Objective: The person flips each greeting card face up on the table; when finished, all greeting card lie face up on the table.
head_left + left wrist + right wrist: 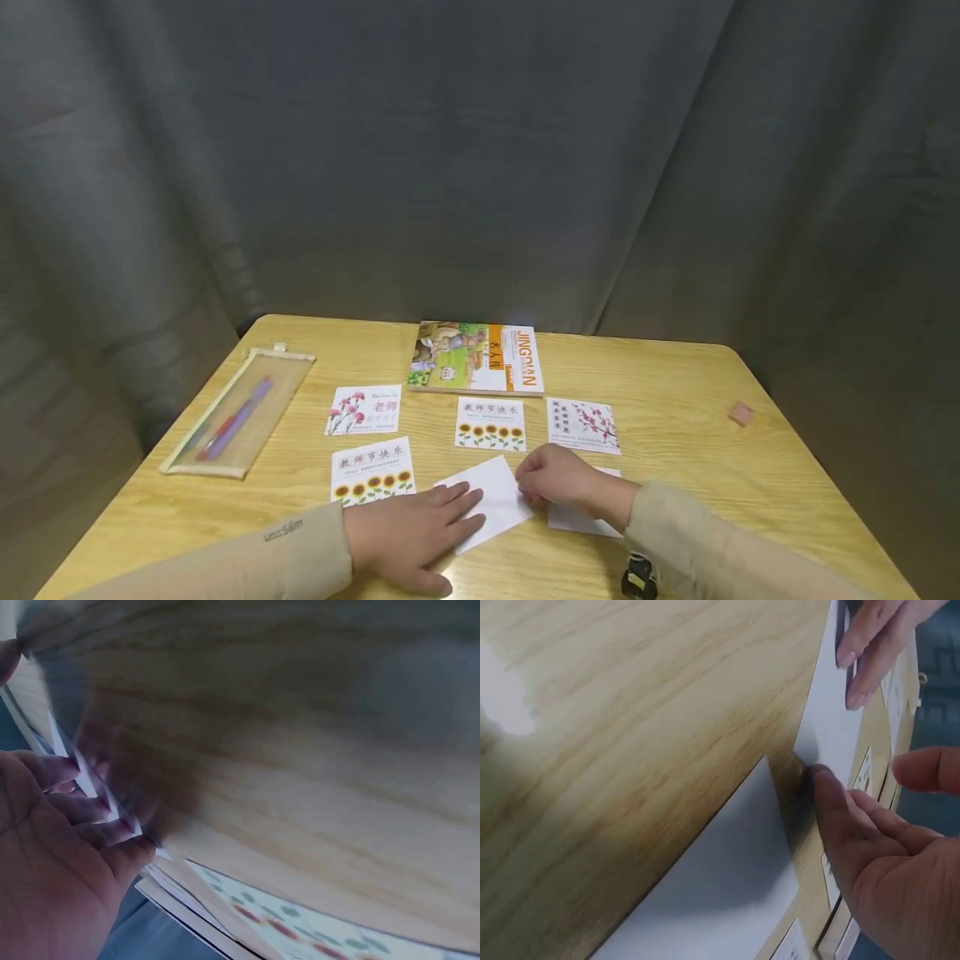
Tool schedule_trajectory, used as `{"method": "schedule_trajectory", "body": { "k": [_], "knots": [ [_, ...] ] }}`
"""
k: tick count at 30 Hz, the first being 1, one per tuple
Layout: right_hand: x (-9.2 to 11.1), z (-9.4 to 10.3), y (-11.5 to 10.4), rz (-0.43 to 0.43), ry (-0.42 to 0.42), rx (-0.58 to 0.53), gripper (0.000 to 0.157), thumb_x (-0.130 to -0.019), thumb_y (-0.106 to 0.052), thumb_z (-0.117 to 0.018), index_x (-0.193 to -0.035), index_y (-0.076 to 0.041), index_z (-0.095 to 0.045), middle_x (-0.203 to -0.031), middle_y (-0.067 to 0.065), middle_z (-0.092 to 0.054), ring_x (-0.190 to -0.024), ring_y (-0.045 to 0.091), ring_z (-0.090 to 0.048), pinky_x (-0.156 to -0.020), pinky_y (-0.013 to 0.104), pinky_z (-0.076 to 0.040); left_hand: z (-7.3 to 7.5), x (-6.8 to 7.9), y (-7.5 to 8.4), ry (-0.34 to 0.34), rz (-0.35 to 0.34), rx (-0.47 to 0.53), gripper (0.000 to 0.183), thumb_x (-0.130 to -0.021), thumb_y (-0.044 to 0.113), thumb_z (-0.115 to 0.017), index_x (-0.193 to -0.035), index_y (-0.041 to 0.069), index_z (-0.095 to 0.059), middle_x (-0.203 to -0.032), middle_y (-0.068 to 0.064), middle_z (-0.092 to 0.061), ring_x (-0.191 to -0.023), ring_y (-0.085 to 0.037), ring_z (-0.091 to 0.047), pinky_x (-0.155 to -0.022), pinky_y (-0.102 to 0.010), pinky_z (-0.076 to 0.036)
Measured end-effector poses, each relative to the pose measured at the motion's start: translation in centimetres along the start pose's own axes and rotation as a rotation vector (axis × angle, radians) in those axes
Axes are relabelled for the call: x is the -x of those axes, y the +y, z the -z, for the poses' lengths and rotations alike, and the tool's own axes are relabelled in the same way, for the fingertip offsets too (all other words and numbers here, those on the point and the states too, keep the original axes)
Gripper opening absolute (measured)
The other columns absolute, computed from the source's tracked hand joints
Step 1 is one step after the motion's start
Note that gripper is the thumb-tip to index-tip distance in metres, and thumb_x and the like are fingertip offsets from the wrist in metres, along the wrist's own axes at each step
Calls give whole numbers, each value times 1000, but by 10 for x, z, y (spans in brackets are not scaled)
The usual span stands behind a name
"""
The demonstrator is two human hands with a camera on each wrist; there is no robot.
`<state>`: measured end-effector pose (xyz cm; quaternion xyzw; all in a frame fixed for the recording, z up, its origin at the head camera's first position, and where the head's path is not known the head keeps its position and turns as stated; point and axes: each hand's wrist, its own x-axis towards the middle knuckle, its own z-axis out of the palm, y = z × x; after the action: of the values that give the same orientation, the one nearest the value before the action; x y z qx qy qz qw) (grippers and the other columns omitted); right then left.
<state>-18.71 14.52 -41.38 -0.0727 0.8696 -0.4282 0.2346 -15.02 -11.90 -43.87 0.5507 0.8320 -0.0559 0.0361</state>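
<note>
A blank white card (497, 504) lies tilted on the wooden table between the two hands. My left hand (420, 532) rests over its left side, fingers spread and nearly straight. At the card's right edge is my right hand (562, 477); in the right wrist view its bent fingertips (821, 774) touch the near corner while the thumb (922, 769) stays apart. Partly covered by the right hand and wrist, a second blank white card (579, 522) lies flat. Just beyond the left hand is a sunflower card (373, 467), its lower edge partly hidden.
Farther back lie a pink-flower card (363, 408), another sunflower card (491, 423) and a blossom card (583, 423). Behind them is a picture book (476, 358). A mesh pencil pouch (270, 408) with pens lies left, a small pink eraser-like block (741, 413) right. Grey curtains surround the table.
</note>
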Motion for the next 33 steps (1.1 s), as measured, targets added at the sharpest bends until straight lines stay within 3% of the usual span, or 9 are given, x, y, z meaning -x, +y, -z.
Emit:
{"method": "schedule_trajectory", "body": {
  "k": [4,9,12,15,20,25,31,33],
  "knots": [
    [3,-1,-5,-22,3,-29,17,-94,-7,-64,-102,7,-72,-80,6,-65,-73,16,-58,-71,31,-54,-1,-3,2,-10,12,7,78,-101,62,-49,-157,8,-42,-162,-17,-36,-148,-31,-36,-117,-34,-35],
    [-2,2,-3,-46,14,-144,20,-95,-7,-63,-102,10,-71,-82,6,-67,-73,14,-62,-72,30,-57,-1,-2,0,-17,82,219,74,-100,56,-55,-158,12,-42,-165,-13,-33,-150,-29,-34,-115,-36,-38],
    [-7,2,2,-31,13,-238,20,-97,-6,-62,-104,12,-69,-82,6,-65,-71,12,-61,-70,26,-58,-1,-3,-4,20,102,342,71,-98,49,-60,-157,12,-44,-164,-13,-34,-148,-26,-37,-113,-35,-40],
    [-13,1,7,-14,7,-277,17,-96,-2,-62,-105,12,-67,-80,4,-62,-66,9,-58,-64,20,-53,-3,-5,-7,80,91,368,66,-98,37,-62,-154,8,-45,-160,-16,-37,-143,-23,-43,-110,-33,-43],
    [-20,1,11,-36,8,-308,13,-94,2,-62,-105,9,-67,-76,4,-59,-61,7,-55,-58,16,-50,-4,-7,-9,191,96,272,59,-96,18,-63,-151,5,-48,-153,-16,-44,-138,-24,-48,-109,-33,-46],
    [-25,19,13,-26,7,-404,16,-97,-3,-61,-109,7,-64,-81,4,-61,-68,9,-58,-63,19,-53,2,-9,-22,322,89,166,52,-93,12,-65,-144,6,-55,-143,-12,-54,-133,-22,-53,-109,-34,-46],
    [-32,35,16,14,-11,-502,16,-98,-5,-61,-110,5,-63,-82,3,-62,-71,8,-59,-65,19,-54,12,-15,-48,532,69,-4,23,-90,7,-75,-112,10,-66,-114,-2,-65,-106,-15,-65,-95,-28,-54],
    [-33,36,17,29,-24,-529,18,-98,-4,-61,-113,6,-61,-83,2,-61,-72,7,-59,-66,19,-54,14,-15,-54,569,64,-42,20,-89,5,-78,-104,11,-66,-109,0,-66,-101,-14,-66,-90,-26,-55]
  ]
}}
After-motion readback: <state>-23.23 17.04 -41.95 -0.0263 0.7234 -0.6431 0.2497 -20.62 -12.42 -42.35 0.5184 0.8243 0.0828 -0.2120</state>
